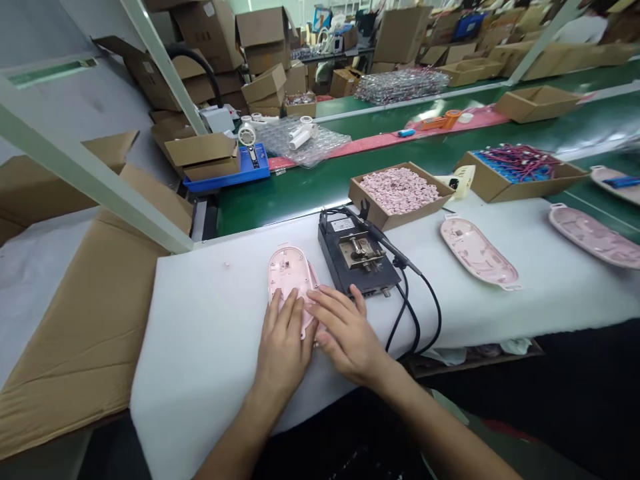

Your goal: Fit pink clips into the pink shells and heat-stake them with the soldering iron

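The pink shell (291, 280) lies flat on the white tabletop (210, 347), hollow side up, straight ahead of the person at twelve o'clock from the wrists. Both hands rest on its near end, which seems to pin it against the padded surface so that it cannot slide. The left hand (283, 347) lies palm down, its fingers (285, 312) stretched flat over the shell's lower half, gripping nothing. The right hand (350, 333) comes in from four o'clock, its fingers (327, 303) extended and only slightly curled, touching the shell's right edge; whether anything small is pinched under them cannot be told. Just beside the shell, at two o'clock, stands a black fixture (356, 257) with its cables (415, 313) trailing over the tabletop's edge, kept within easy reach. Further at one o'clock sits a cardboard box of pink parts (399, 190), and at three o'clock another pink shell (477, 252) lies open side up
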Available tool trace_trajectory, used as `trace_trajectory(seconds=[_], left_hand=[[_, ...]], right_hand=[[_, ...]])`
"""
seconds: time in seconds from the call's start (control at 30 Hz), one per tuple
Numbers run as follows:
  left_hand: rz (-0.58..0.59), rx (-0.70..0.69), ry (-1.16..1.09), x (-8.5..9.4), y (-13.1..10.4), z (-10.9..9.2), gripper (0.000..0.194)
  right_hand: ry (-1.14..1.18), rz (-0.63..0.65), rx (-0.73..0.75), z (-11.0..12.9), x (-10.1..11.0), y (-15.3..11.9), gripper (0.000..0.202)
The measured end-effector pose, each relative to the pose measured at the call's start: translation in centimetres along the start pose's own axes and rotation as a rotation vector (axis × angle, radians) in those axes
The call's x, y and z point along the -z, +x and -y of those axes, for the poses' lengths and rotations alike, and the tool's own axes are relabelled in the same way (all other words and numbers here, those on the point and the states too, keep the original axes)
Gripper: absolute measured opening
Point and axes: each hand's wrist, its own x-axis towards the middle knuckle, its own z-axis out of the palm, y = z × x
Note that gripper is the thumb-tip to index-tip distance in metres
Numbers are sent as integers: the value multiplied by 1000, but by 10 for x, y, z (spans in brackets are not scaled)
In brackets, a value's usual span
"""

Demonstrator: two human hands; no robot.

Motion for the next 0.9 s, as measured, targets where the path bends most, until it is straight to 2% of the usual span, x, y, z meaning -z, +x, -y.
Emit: trace_trajectory(seconds=[0.13, 0.3, 0.4, 0.53, 0.57, 0.63, 0.73, 0.8, 0.9], left_hand=[[60, -89, -59, -15, -8, -2, 56], [-18, -248, -43, -28, -21, 5, 72], [-107, -294, -87, -33, -21, -3, 77], [-225, -353, -138, -40, -21, -31, 83], [-239, -335, -149, -42, -21, -39, 83], [-225, -328, -187, -45, -20, -55, 83], [-189, -439, -255, -43, -3, -82, 89], [-164, -516, -306, -39, 18, -101, 84], [-97, -592, -428, -37, 42, -124, 64]], right_hand=[[24, -106, -124, 12, -12, 2, 41], [53, -122, -238, 17, -17, -2, 43], [72, -139, -173, 11, -16, -7, 39], [93, -191, -38, 0, -5, -19, 36], [105, -246, -40, -1, 0, -23, 36], [144, -438, -81, -1, 11, -32, 32], [259, -742, -192, -1, 36, -44, 21], [344, -845, -305, -8, 57, -48, 14], [379, -970, -504, -36, 93, -50, 6]])
